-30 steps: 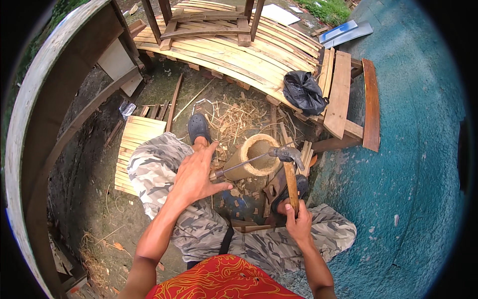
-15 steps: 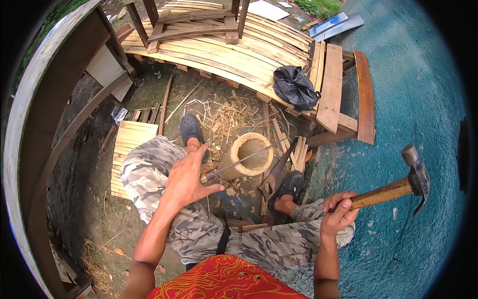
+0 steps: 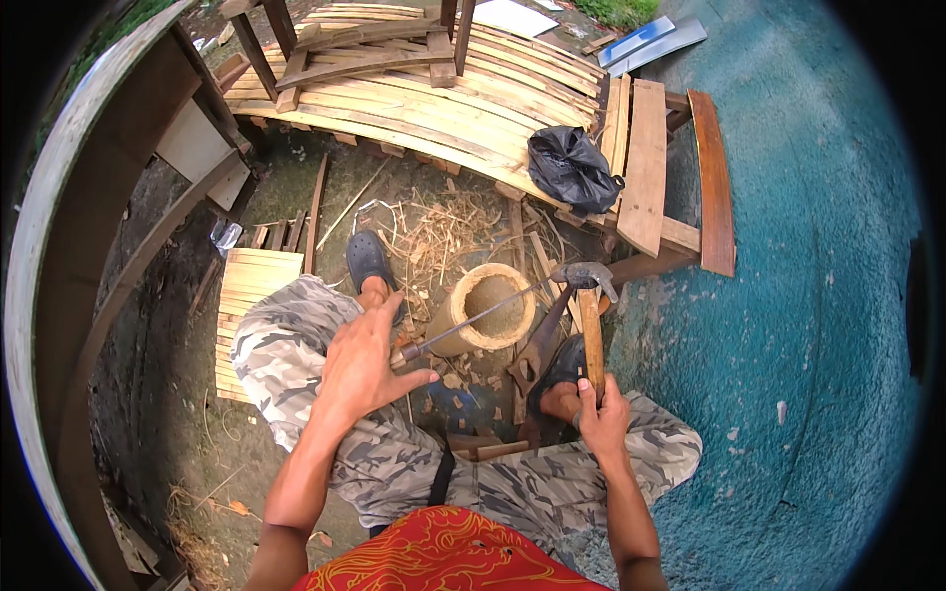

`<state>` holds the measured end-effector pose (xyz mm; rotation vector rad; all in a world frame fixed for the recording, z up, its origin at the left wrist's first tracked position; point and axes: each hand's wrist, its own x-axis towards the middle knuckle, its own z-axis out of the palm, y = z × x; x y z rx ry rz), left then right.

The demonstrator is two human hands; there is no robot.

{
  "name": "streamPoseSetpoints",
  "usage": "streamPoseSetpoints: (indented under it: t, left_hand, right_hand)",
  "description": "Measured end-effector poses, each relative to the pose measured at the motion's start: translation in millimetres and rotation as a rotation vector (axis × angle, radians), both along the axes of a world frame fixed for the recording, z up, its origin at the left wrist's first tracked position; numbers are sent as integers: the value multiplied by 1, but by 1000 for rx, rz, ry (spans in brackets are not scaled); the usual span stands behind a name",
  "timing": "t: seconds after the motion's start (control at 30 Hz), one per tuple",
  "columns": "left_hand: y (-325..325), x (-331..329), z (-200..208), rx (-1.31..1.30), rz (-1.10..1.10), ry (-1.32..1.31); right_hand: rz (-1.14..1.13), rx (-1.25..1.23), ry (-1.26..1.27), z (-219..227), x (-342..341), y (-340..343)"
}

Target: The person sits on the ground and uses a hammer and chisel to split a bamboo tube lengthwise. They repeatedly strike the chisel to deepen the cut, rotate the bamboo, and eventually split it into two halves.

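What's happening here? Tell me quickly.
A seated person is splitting a short bamboo section that stands upright on the dirt between the feet. The left hand holds the handle of a long blade laid across the bamboo's open top. The right hand grips a wooden-handled hammer, whose metal head sits at the blade's far tip. Bamboo shavings lie around, and a slatted bamboo platform with a black bag stands beyond.

Bamboo section point(image 3: 490, 307) lies between hammer point(image 3: 588, 317) and shoe point(image 3: 369, 258).
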<state>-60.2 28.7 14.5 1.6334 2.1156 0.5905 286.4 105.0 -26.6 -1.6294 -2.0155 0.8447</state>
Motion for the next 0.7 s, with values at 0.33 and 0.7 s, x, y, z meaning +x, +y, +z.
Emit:
streamPoseSetpoints:
  t: [0.33, 0.7]
  left_hand:
    - [-2, -3, -1, -36, -5, -8]
    - [0, 0, 1, 58, -60, 62]
  right_hand:
    - [-25, 184, 615, 83, 2, 49]
    - [8, -107, -46, -8, 12, 3]
